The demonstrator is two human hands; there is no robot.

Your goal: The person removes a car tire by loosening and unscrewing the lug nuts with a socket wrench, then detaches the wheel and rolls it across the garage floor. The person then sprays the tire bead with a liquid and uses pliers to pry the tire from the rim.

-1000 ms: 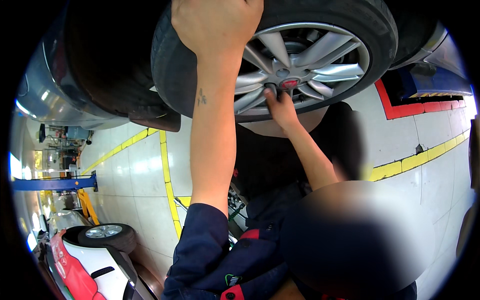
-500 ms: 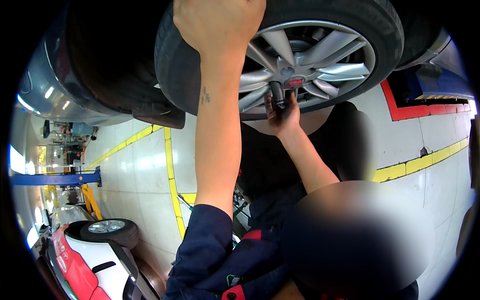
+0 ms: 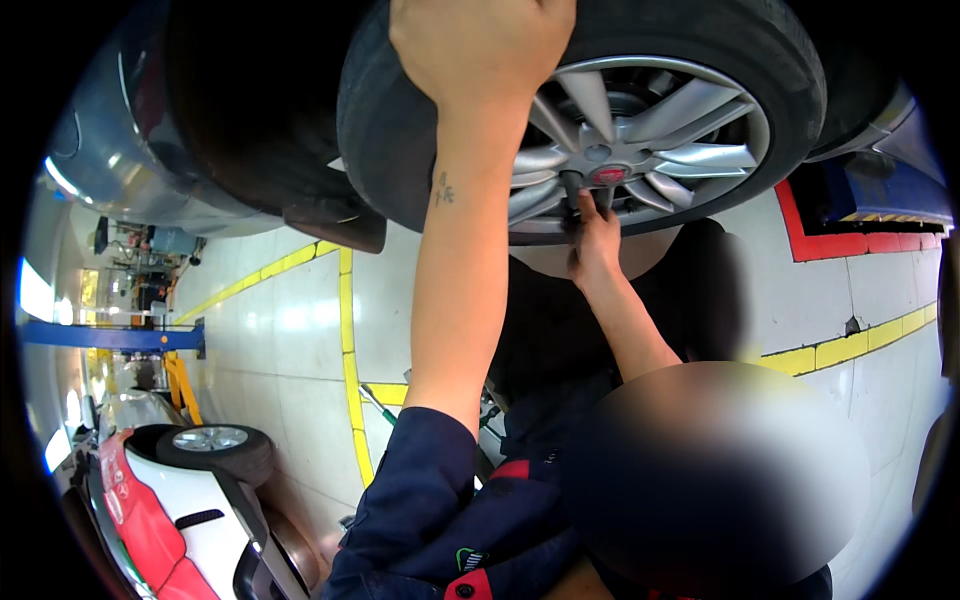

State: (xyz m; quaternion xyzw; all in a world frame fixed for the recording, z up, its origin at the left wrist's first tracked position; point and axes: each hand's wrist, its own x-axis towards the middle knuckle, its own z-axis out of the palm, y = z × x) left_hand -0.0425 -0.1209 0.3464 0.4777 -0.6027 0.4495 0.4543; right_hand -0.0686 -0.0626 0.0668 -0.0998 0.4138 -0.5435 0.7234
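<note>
A car wheel with a black tyre (image 3: 720, 35) and a silver spoked rim (image 3: 690, 105) fills the upper middle. My left hand (image 3: 485, 45) lies against the upper left of the tyre; its fingers are cut off by the top edge. Just below the red centre cap (image 3: 609, 176), a dark cylindrical socket (image 3: 572, 188) points into a bolt hole of the rim. My right hand (image 3: 597, 240) is closed around the socket's outer end, one finger stretched along it. Whatever sits inside the hole is hidden.
The car's dark body (image 3: 110, 150) hangs over the left. A blue lift part (image 3: 880, 175) stands at right above a red floor border (image 3: 840, 245). A green-handled tool (image 3: 378, 405) lies left of my knees. A white and red car (image 3: 150, 500) stands lower left.
The wheel and both hands sit further right in the view. My right hand has turned and closed more over the socket, covering its shiny end.
</note>
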